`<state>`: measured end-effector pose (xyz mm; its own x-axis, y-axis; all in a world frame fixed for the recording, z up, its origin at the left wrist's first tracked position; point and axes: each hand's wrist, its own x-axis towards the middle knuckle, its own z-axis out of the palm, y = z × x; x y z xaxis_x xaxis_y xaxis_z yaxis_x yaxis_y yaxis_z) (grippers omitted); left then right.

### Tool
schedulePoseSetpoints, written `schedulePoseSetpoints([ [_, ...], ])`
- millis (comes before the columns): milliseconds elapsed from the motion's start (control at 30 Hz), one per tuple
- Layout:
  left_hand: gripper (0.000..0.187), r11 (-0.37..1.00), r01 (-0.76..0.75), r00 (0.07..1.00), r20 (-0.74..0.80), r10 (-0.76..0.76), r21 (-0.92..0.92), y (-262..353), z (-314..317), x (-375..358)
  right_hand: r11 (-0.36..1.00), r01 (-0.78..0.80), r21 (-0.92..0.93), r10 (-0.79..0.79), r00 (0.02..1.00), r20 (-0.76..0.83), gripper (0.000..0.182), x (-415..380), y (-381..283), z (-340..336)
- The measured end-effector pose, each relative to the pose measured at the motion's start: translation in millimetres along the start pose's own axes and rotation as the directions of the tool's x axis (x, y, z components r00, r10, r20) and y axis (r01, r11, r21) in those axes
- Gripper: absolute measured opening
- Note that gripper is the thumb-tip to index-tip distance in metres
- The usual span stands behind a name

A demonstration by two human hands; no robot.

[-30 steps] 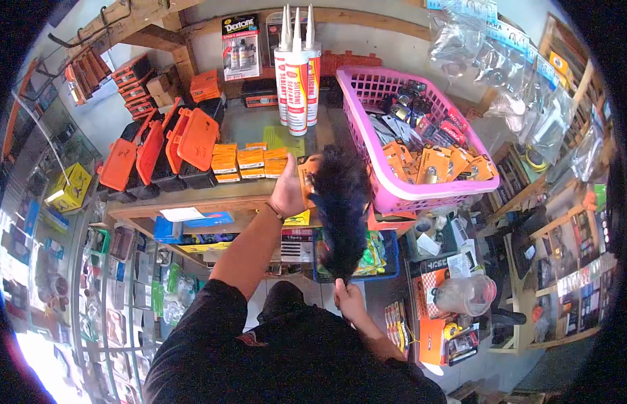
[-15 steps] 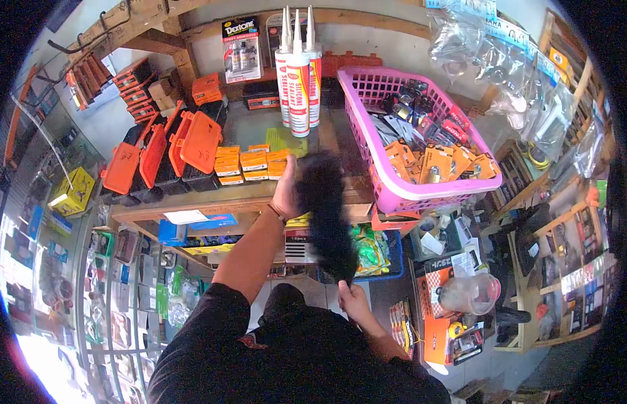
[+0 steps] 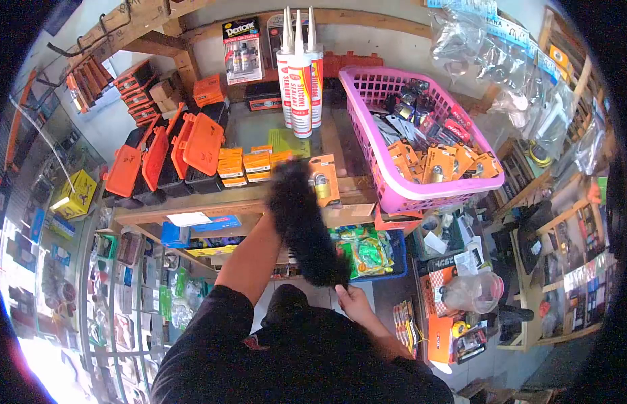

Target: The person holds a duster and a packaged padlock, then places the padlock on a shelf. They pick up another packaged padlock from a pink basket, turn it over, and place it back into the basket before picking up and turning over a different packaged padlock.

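My right hand [image 3: 354,302] grips the lower end of a black fluffy duster [image 3: 306,229]. The duster slants up and left over the front edge of the glass-topped counter [image 3: 259,124]. It hides my left hand; only the left forearm [image 3: 249,256] shows below it. Small orange boxes [image 3: 230,164] stand by the duster's top. Just right of it, a padlock in an orange package [image 3: 325,180] is in view at the counter's edge.
White silicone tubes [image 3: 300,94] stand upright behind the duster. A pink basket [image 3: 421,192] of packaged padlocks sits at right, black cases with orange lids [image 3: 204,143] at left. Below are a blue bin [image 3: 392,273] of green packets and a clear jar [image 3: 472,294].
The duster has swung left and now covers my left hand, which showed beside it before. The packaged padlock has come into view to its right.
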<state>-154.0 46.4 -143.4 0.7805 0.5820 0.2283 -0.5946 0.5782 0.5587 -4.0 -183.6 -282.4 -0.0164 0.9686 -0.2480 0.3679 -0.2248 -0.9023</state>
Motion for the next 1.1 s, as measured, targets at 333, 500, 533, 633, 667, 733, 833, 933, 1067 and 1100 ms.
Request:
schedulePoseSetpoints([
  [333, 0.067, 0.973, -0.072, 0.948, -0.318, -0.002, -0.221, 0.4, 3.4, -0.3, 0.986, -0.058, 0.155, 0.072, 0.994, -0.083, 0.049, 2.6, -11.8, -7.1],
  [500, 0.073, 0.996, -0.062, 0.968, -0.247, 0.045, -0.062, -0.9, -2.5, 2.4, 0.998, -0.011, -0.055, 0.012, 1.0, 0.019, 0.05, -0.7, -16.5, -8.7],
  [533, 0.071, 0.997, -0.075, 0.98, -0.188, 0.069, -0.028, -3.4, -18.4, 2.2, 0.998, -0.012, -0.055, 0.013, 1.0, 0.017, 0.05, 0.7, -13.5, -8.6],
  [633, 0.064, 0.986, -0.086, 0.971, -0.235, 0.05, -0.145, 0.2, 6.3, -1.8, 0.991, -0.062, 0.121, 0.066, 0.997, -0.029, 0.05, 3.7, -6.7, -9.4],
  [667, 0.066, 0.999, -0.006, 0.94, -0.342, 0.017, 0.033, 7.3, 7.1, -2.9, 0.979, -0.097, 0.178, 0.099, 0.995, -0.003, 0.049, 5.1, -8.3, -11.3],
  [733, 0.064, 0.997, -0.028, 0.953, -0.303, 0.003, -0.078, 1.7, 16.5, 2.4, 0.962, -0.133, 0.237, 0.131, 0.991, 0.024, 0.048, 5.0, -7.4, -11.2],
  [833, 0.07, 0.994, -0.06, 0.994, 0.098, 0.052, 0.087, -4.7, -36.2, 2.6, 0.997, 0.042, -0.07, -0.042, 0.999, 0.002, 0.047, 4.6, -5.3, -11.3],
  [933, 0.071, 0.999, 0.008, 0.949, -0.315, -0.018, -0.033, 0.5, -29.9, 1.4, 0.956, -0.159, 0.246, 0.173, 0.984, -0.037, 0.047, 6.6, -1.7, -8.7],
  [1067, 0.074, 0.964, -0.033, 0.998, -0.06, 0.017, -0.264, -1.5, -28.5, 2.7, 0.997, -0.056, 0.053, 0.058, 0.998, -0.031, 0.05, 1.8, -8.8, -4.0],
  [1100, 0.074, 0.992, 0.006, 0.997, 0.08, 0.004, -0.129, 0.0, -23.2, 1.3, 0.998, -0.038, -0.048, 0.038, 0.999, 0.006, 0.053, -1.2, -18.0, -6.9],
])
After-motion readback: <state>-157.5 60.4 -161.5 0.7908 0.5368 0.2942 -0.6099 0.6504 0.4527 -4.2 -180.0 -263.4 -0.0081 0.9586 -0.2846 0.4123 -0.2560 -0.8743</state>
